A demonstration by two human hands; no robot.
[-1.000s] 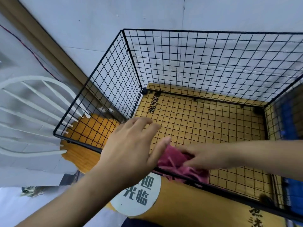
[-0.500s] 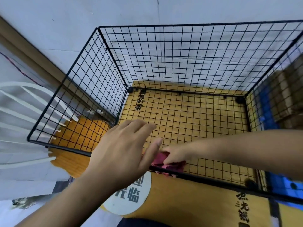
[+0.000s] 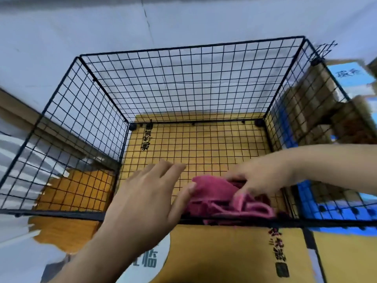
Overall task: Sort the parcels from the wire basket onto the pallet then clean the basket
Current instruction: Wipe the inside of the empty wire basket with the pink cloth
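The wire basket (image 3: 183,82) stands on a yellow mat (image 3: 224,252). Inside it, against the near wall, lies a crumpled pink cloth (image 3: 216,197). The right hand (image 3: 259,178) grips the cloth, fingers curled into it. The left hand (image 3: 146,197) rests spread over the near rim, thumb touching the cloth. Brown parcels (image 3: 302,103) sit beyond the right wall on a blue pallet (image 3: 334,211).

Blurred parcels (image 3: 350,78) run off the right edge; the right hand (image 3: 263,178) partly covers the cloth (image 3: 212,193).

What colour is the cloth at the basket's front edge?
The cloth is deep pink, clearest in the head view.
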